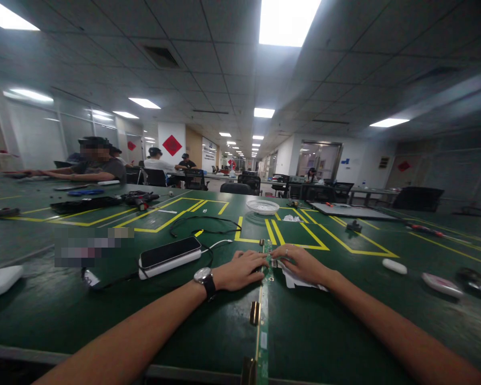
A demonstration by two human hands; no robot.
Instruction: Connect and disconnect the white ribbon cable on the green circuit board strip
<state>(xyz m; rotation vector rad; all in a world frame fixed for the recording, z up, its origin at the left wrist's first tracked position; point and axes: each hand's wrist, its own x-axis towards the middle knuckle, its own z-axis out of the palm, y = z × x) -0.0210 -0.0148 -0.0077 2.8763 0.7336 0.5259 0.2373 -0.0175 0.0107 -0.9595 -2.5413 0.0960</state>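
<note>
Hiding part of the circuit strip [265, 313], both hands [240, 270] [301, 263] apparently touch it.

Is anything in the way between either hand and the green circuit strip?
Nothing visible: the left hand and right hand both reach the green circuit strip. A white sheet lies partly under the right hand, beside the strip, without visibly blocking it.

Overexposed ceiling lights [291, 21] glare in dim surroundings, hazing the upper right, with stretched, softly blurred edges
</note>
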